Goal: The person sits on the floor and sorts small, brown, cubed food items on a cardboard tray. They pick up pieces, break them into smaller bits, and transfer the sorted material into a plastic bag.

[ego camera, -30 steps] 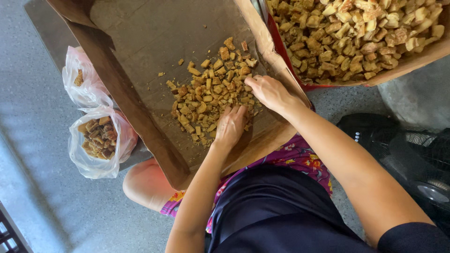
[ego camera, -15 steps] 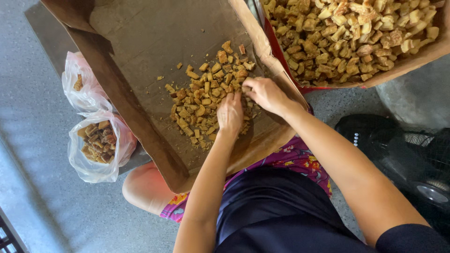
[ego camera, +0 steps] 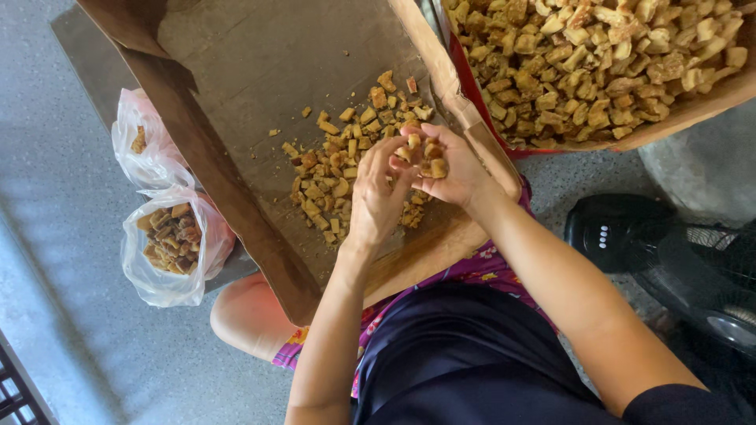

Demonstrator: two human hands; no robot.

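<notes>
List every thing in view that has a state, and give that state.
Right hand: cupped, holding several tan pieces.
Left hand: fingers picking at those pieces.
Cardboard tray: open, partly covered with small pieces.
Big box: full of chunks.
Lower plastic bag: open, part filled.
Fan: cannot tell if running.

Right hand (ego camera: 445, 169) cupped palm up (fingers curled), left hand (ego camera: 378, 197) touching it, forearms converging

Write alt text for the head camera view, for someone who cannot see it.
The right hand cups several golden-brown chunks while the left hand picks at them, above a scattered pile in a shallow cardboard tray. A heaped box sits right, two plastic bags left.
</notes>
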